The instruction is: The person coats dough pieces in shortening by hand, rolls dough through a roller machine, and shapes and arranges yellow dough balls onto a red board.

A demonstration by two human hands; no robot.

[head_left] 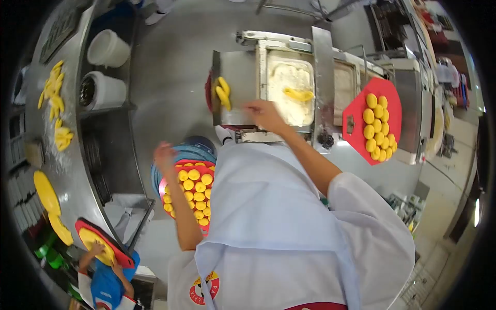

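Note:
My right hand (pixel 264 114) is over the front of a dough machine, its fingers stretched toward a metal tray (pixel 237 77) and nothing visible in them. On that tray's left side lie yellow dough strips (pixel 223 93). Right of the hand, a floured white bin (pixel 291 72) holds another curved yellow dough piece (pixel 298 94). My left hand (pixel 164 155) is smeared by motion above the edge of a blue round container (pixel 194 150), near a red board (pixel 205 228) covered with several yellow dough balls (pixel 194 186). Whether this hand holds anything is not clear.
A red board (pixel 356 111) with several dough balls rests on the machine's right. At left, a steel table (pixel 77 170) carries dough pieces (pixel 53 90) and flattened dough (pixel 47 192). White buckets (pixel 108 49) stand on its shelf. A co-worker (pixel 106 279) handles dough at lower left.

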